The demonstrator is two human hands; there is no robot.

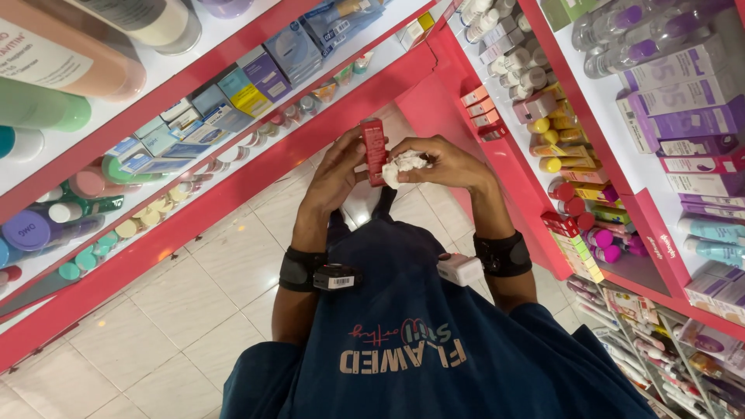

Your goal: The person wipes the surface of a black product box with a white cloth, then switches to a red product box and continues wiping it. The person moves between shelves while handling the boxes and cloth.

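Observation:
My left hand (334,174) holds a small, slim red box (374,149) upright in front of my chest, fingers wrapped round its left side. My right hand (448,163) is closed on a crumpled white cloth (403,166), which is pressed against the right side of the box. Both wrists wear black bands, each with a small device: a black one on the left (334,277) and a white one on the right (459,268). My dark blue shirt (403,310) fills the lower middle of the view.
Red-edged white shelves (194,209) on the left carry bottles, tubes and small boxes. Shelves on the right (644,209) hold purple boxes, clear bottles, and yellow and red tubes. A cream tiled floor (155,326) runs along the narrow aisle between them.

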